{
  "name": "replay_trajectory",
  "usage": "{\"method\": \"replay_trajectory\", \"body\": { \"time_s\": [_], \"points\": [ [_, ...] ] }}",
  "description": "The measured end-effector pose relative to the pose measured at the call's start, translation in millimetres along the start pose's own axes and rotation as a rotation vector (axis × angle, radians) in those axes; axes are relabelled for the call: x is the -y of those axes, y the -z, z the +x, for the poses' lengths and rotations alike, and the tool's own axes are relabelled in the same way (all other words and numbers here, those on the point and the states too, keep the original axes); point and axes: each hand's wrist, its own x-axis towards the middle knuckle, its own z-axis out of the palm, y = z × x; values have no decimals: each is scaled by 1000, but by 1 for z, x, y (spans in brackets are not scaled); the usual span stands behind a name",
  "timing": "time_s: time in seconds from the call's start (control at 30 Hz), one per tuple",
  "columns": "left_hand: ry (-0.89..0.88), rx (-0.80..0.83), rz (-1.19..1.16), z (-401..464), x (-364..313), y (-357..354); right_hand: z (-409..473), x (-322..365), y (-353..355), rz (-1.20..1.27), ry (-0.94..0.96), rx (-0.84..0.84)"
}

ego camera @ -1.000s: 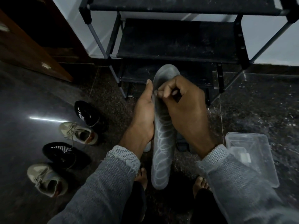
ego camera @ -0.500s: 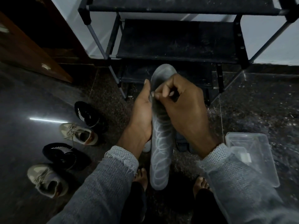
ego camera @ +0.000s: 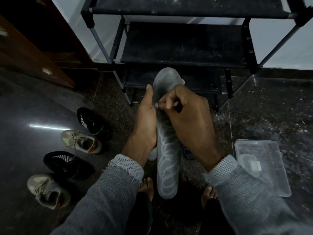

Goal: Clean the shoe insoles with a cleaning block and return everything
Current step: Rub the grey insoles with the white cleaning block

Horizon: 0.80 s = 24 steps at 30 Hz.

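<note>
Scrubbing step, judging by the pose. The insole is held lengthwise, toe end pointing away toward the shoe rack, heel end down near the person's bare feet. Left hand cradles its left edge, thumb lying up along the side, fingers wrapped behind — gripping it. Right hand sits on the upper half of the insole, fingers curled tight and pinched at the tips; likely on the cleaning block, but it is hidden in the fist, so can't confirm.

To do this well: keep the left hand firm behind the spot being rubbed so the insole doesn't flex, work short strokes, cover toe to heel — the dark toe patch looks like it needs the most.

Clear box on the floor just right of the right sleeve. Four shoes lined up on the floor, left, well apart from the hands.
</note>
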Motion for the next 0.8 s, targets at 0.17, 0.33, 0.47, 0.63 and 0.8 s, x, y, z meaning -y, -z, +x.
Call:
{"method": "replay_trajectory", "body": {
  "time_s": [0.17, 0.33, 0.47, 0.63, 0.8],
  "points": [
    [-10, 20, -85, 5, -7, 7, 8, 1, 20, 75, -34, 427],
    [-5, 53, -44, 9, -7, 10, 13, -9, 32, 162, -108, 154],
    [-27, -12, 44, 11, -4, 9, 17, -14, 40, 101, -100, -65],
    [24, -10, 79, 10, -5, 0, 10, -12, 24, -135, 16, 11],
    [103, -37, 27, 4, -9, 4, 7, -9, 21, -240, 62, 295]
  ]
}}
